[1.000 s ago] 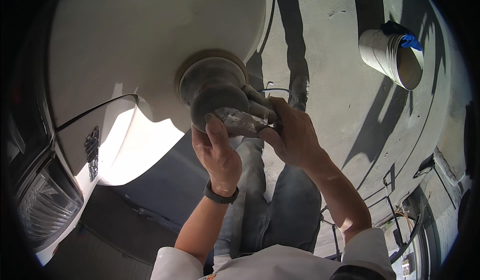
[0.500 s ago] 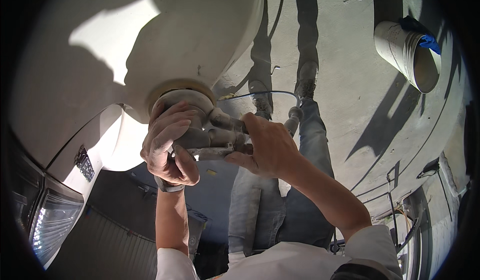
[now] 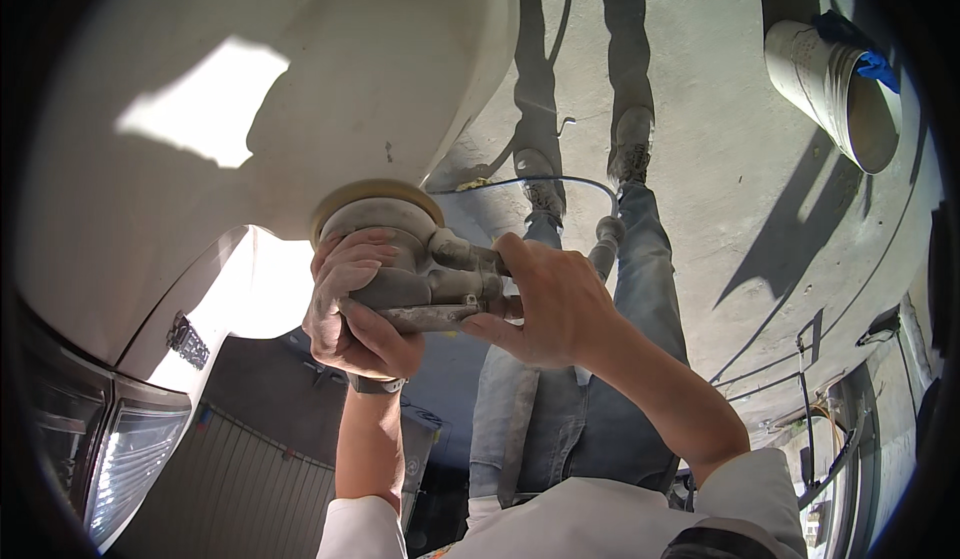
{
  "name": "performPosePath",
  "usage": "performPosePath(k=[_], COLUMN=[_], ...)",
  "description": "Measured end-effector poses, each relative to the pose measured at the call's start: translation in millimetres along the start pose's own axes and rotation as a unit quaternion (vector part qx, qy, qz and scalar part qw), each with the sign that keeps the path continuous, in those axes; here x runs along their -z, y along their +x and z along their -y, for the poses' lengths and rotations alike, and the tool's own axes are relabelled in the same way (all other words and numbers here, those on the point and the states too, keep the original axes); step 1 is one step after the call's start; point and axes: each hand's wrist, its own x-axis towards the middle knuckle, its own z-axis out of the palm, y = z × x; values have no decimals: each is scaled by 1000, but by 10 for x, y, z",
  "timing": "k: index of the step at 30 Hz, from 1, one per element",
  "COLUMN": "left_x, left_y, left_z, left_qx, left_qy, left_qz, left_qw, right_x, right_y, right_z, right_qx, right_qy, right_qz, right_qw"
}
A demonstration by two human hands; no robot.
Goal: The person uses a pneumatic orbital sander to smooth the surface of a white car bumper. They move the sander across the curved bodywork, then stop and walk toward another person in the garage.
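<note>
Both hands gripping the sander (image 3: 408, 287). Your left hand (image 3: 352, 309) is wrapped over its round head, fingers across the top, thumb on your side. Your right hand (image 3: 555, 304) is closed around the handle end, thumb underneath, index finger along the upper side. The sander sits at the lower edge of the pale car panel (image 3: 360, 79), yellowish pad (image 3: 375, 191) facing the panel; contact face is hidden, can't tell if it's flush. Thin hose (image 3: 540, 177) arcs away past your right hand, over your shoes (image 3: 633, 144). Ribbed lamp (image 3: 135, 464) is low on your left. White bucket (image 3: 812, 71) lies tipped on the floor (image 3: 715, 159), far right, blue cloth or glove (image 3: 880, 69) over its rim. Dark band (image 3: 376, 384) on your left wrist.
</note>
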Motion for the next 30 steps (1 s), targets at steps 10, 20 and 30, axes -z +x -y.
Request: performPosePath(k=[10, 20, 30], left_x=[-220, -543, -487], left_y=[154, 215, 229], left_z=[-57, -3, -19], left_qx=[51, 47, 34], left_qy=[-21, -162, -206], left_qz=[-7, -34, -62], left_qw=[998, 985, 976], right_x=[222, 484, 535], right_y=[-100, -365, -390], right_z=[-8, -7, 188], right_qx=[-62, -83, -59], right_qy=[76, 36, 7], right_qz=[64, -40, -46], right_qw=[993, 995, 997])
